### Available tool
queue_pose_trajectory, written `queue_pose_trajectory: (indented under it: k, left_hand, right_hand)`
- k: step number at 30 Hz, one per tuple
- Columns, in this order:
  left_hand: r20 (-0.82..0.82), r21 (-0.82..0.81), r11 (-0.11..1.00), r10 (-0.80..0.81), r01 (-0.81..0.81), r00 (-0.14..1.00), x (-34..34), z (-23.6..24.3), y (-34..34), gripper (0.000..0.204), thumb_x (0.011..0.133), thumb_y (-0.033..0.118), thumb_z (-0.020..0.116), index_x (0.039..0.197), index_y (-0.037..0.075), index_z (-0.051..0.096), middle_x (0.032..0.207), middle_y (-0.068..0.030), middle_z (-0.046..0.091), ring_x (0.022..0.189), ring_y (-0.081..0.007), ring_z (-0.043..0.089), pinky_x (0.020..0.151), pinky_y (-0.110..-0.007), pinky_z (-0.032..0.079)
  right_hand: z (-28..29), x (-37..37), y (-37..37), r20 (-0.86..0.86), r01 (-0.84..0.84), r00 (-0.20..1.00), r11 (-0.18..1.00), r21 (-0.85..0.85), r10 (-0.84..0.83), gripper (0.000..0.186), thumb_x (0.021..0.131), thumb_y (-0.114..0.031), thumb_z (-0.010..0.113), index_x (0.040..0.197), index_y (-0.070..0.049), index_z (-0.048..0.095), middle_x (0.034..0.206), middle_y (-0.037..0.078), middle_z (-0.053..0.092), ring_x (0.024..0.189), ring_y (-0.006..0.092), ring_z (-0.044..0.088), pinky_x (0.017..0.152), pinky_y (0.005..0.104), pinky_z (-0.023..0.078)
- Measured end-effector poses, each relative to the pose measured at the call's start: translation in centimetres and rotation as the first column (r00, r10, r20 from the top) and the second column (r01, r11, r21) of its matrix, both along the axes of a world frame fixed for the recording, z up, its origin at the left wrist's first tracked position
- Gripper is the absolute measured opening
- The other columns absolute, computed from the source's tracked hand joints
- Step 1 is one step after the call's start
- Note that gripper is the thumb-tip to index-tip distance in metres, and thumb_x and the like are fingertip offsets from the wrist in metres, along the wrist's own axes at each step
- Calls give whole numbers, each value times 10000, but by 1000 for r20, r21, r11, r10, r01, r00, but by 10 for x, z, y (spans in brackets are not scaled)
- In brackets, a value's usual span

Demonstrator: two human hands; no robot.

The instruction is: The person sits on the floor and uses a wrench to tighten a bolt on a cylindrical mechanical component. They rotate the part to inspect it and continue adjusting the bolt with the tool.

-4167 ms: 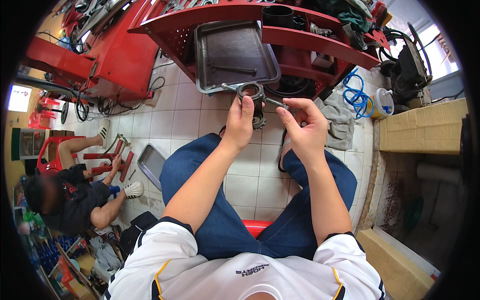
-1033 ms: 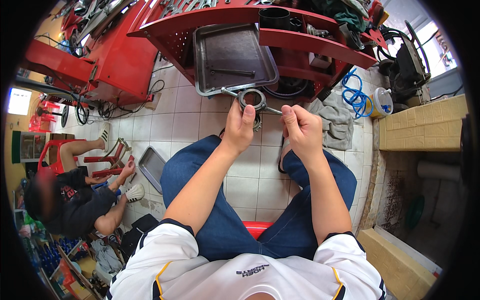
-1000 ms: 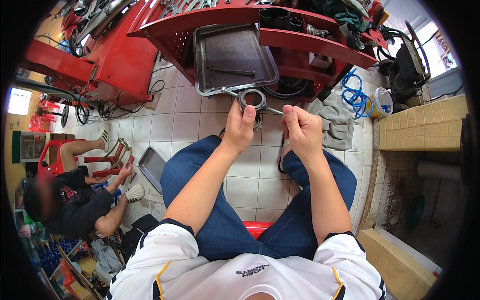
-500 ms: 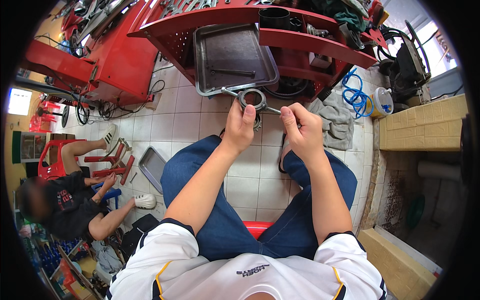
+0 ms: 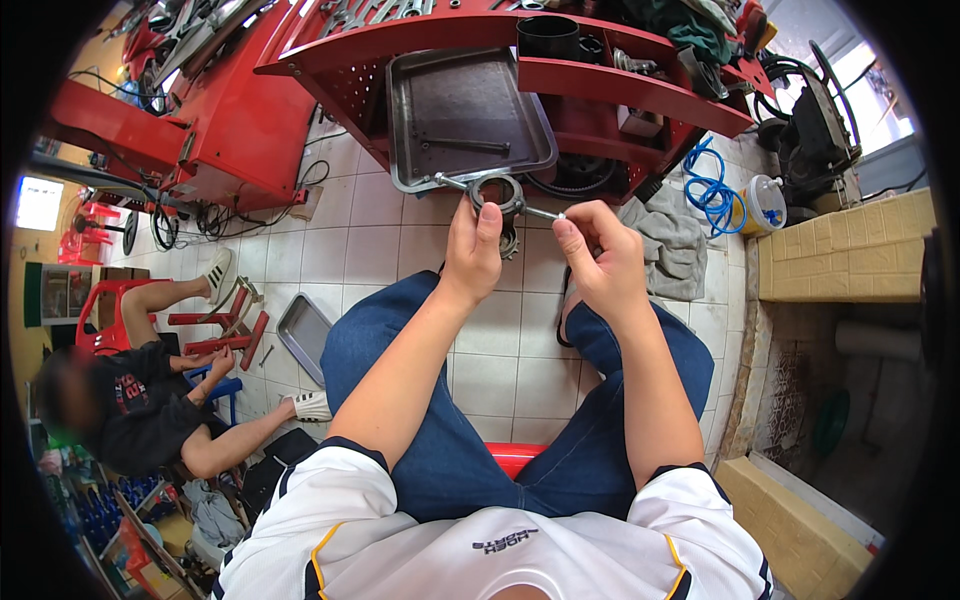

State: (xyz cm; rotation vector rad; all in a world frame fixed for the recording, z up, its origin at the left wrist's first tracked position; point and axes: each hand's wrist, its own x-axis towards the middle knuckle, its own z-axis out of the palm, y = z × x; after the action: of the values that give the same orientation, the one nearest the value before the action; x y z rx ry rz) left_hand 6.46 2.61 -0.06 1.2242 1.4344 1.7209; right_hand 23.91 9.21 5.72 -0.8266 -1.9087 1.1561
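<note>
In front of my knees, my left hand (image 5: 472, 252) is closed around a dark metal ring-shaped part (image 5: 515, 195). Its thumb lies along the near side of the ring, and the other fingers are mostly hidden behind it. A shiny rod (image 5: 541, 213) sticks out from the ring's right side, and another rod (image 5: 450, 181) from its left. My right hand (image 5: 607, 255) has thumb and forefinger closed at the right rod's outer end. A smaller, rough-edged metal piece (image 5: 509, 243) shows just below the ring, partly covered by my left hand.
Beyond my hands, a grey metal tray (image 5: 545, 140) holds a long bolt-like bar (image 5: 465, 146) by a red tool cart (image 5: 620, 80). To the right are a grey cloth (image 5: 668, 245), a blue hose (image 5: 710, 190) and a white tub (image 5: 765, 203). At left, a person (image 5: 140, 390) sits near another tray (image 5: 305, 335).
The ring part and my left hand have shifted slightly left, and the ring has tilted. More of the right rod now shows, with my right fingers at its end.
</note>
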Motion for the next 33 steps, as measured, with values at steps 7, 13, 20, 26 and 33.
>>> queue_pose_trajectory:
  k: [7, 13, 20, 26, 33]
  left_hand:
    - [-41, 29, 1000, -5, 6, 999, 4, -2, 1, 528, 1067, 468, 428, 1246, -16, 537, 1152, -123, 616, 1073, -223, 556, 980, -338, 422]
    - [9, 11, 1000, 1, -1, 1000, 2, 1, 0, 577, 1069, 494, 411, 1298, -21, 536, 1184, -108, 606, 1097, -195, 554, 988, -324, 423]
    - [-140, 60, 998, -14, 22, 990, 3, 2, 2, 566, 1045, 501, 457, 1237, -24, 546, 1146, -158, 608, 1062, -275, 576, 972, -371, 435]
    - [-136, 53, 998, 23, -16, 990, -1, -2, 1, 554, 1040, 495, 466, 1209, -25, 555, 1128, -178, 605, 1047, -299, 581, 956, -388, 443]
    - [-152, 83, 996, 24, -11, 988, 3, -1, 3, 540, 1046, 485, 457, 1194, -24, 560, 1095, -164, 615, 1014, -286, 584, 940, -380, 447]
  right_hand:
    - [-13, 6, 6, 42, -17, 999, 999, -43, 19, 300, 1020, -266, 634, 861, -12, 613, 578, 66, 534, 510, 139, 462, 500, 300, 376]
    - [11, 2, 0, 53, -8, 999, 1000, 20, 6, 288, 1017, -257, 636, 870, -9, 625, 587, 68, 537, 513, 133, 452, 499, 305, 374]
    - [-17, 8, 7, 59, -16, 998, 999, -40, 18, 296, 1029, -274, 605, 899, -9, 624, 598, 64, 545, 525, 135, 490, 513, 301, 391]
    - [10, 5, 3, 99, -75, 993, 994, 73, 68, 226, 1003, -240, 640, 995, -17, 607, 622, 43, 578, 536, 124, 518, 518, 291, 400]
    - [-11, 3, 4, 85, -41, 995, 998, -45, 45, 244, 1019, -229, 634, 896, -18, 623, 588, 0, 543, 515, 67, 473, 488, 252, 352]
